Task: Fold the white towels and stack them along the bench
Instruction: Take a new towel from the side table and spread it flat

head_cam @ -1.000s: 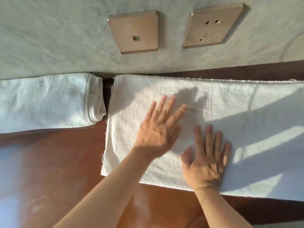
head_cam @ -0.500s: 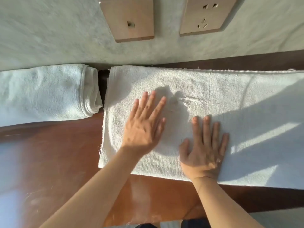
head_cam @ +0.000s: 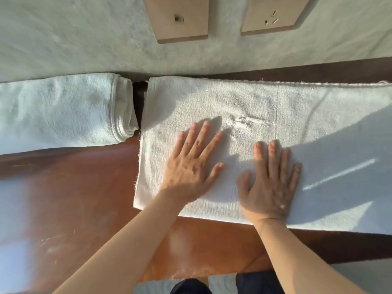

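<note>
Both the left hand (head_cam: 188, 166) and right hand (head_cam: 269, 183) are pressed flat, fingers straight, on the spread towel (head_cam: 307, 115). A folded towel (head_cam: 61, 111) is seen at 9 o'clock, seemingly just apart. Two wall plates (head_cam: 180, 15) are mounted at 12 o'clock.

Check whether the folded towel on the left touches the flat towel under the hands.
Apart. The head view shows a dark gap of bench between the folded towel and the flat towel's left edge.

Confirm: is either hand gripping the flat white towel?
No: left hand and right hand lie flat, fingers straight, on the flat white towel.

Spread towel (head_cam: 307, 115) runs off the right edge.
</note>
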